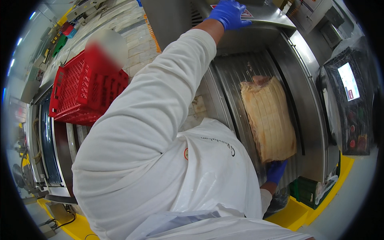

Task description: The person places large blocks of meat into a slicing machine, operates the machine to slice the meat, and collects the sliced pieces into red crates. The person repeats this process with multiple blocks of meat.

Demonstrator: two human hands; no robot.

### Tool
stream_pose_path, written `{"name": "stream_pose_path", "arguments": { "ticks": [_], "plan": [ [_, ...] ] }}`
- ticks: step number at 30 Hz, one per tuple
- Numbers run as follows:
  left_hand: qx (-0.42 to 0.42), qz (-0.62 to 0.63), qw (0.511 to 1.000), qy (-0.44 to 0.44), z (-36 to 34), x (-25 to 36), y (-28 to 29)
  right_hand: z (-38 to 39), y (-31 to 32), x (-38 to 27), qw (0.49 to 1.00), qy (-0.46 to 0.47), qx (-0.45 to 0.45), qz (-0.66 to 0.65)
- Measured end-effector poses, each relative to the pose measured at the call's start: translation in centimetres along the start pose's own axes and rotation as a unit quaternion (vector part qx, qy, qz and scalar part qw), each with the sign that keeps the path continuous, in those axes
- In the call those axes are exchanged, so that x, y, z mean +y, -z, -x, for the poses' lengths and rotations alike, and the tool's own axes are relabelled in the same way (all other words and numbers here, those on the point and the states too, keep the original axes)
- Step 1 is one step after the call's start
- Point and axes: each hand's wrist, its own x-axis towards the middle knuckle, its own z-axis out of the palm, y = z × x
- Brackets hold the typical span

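A red crate point(86, 86) stands to the left, a plastic-wrapped screen panel point(349, 102) to the right, and a dark green crate point(306, 193) low beside the steel machine point(298, 90). Steel walls flank the slab of meat point(270, 120), which lies on the ridged bed. The gloved left hand point(229, 15), fingers parted, rests at the machine's top edge. The right hand point(276, 171) touches the meat's near end; whether it grips, I cannot tell.

The pale floor point(140, 48) is tiled, and white lights point(19, 41) glow far left.
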Motion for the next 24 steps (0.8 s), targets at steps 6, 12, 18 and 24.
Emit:
{"name": "stream_pose_path", "arguments": {
  "ticks": [6, 12, 18, 24],
  "plan": [
    [0.046, -0.032, 0.998, 0.007, 0.1, 0.4, -0.3, -1.5, 2.5, 0.9, 1.000, 0.006, 0.006, 0.006],
    [-0.009, 0.020, 1.000, 0.000, 0.3, 0.5, 1.0, -1.6, 2.1, 0.6, 1.000, 0.020, 0.021, 0.004],
    [0.071, 0.039, 0.996, -0.031, 0.0, 0.0, -1.3, -2.6, 3.6, 1.2, 0.998, 0.057, 0.008, 0.037],
    [0.051, 0.099, 0.994, -0.016, 1.1, 1.8, 0.9, -2.6, 3.8, 1.7, 0.999, 0.018, 0.043, -0.013]
  ]
}}
